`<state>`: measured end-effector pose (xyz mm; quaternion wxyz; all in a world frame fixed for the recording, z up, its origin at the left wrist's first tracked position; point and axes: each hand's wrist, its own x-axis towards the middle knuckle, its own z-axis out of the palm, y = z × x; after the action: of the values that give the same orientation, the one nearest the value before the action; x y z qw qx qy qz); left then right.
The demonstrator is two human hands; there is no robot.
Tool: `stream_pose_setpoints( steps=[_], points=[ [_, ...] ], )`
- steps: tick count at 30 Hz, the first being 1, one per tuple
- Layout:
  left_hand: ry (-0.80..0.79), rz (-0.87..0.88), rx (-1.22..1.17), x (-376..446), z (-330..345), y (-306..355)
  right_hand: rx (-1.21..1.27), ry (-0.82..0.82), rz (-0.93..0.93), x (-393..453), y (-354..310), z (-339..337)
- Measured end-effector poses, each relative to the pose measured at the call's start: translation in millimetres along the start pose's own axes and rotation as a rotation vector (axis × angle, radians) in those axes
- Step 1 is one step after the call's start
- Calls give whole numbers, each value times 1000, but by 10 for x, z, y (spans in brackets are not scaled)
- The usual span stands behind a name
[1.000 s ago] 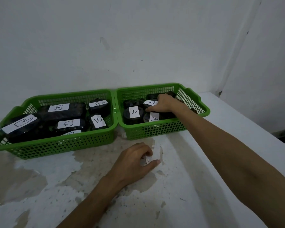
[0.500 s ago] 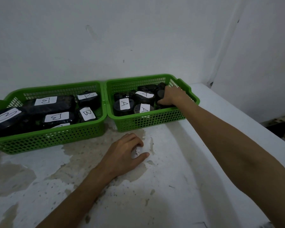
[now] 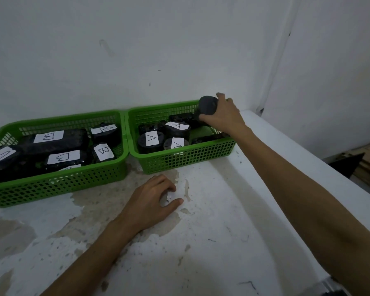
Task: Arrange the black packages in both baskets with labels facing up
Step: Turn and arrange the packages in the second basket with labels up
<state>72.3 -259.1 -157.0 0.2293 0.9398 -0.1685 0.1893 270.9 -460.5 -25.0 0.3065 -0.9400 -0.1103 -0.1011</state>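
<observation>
Two green mesh baskets stand side by side against the wall. The left basket [image 3: 58,184] holds several black packages with white "B" labels facing up, such as one long package [image 3: 55,142]. The right basket [image 3: 186,159] holds round black packages with "A" labels up [image 3: 152,138]. My right hand [image 3: 224,116] grips a round black package [image 3: 207,106] lifted above the right basket's far right corner; no label shows on it. My left hand [image 3: 152,199] rests on the table in front of the baskets, fingers loosely curled, holding nothing.
The white table top [image 3: 211,242] is worn, with brownish peeled patches. A white wall runs behind the baskets and a second wall meets it at the right corner. The table's right edge [image 3: 320,165] drops to a dark floor area.
My right hand has closed on a round black package at the right end of the right basket and raised it above the rim. My left hand stays put on the table.
</observation>
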Motion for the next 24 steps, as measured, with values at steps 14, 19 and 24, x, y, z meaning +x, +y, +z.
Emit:
stream_pose_setpoints(
  steps=[14,19,24],
  points=[
    [-38,-536,-970,280,-393,567,730,-111,-126,-1690,82,52],
    [12,-556,-1131,331,-440,738,1045,-271,-44,-1867,108,200],
    [127,-589,-1161,262,-435,750,1273,-256,111,-1896,94,203]
  ],
)
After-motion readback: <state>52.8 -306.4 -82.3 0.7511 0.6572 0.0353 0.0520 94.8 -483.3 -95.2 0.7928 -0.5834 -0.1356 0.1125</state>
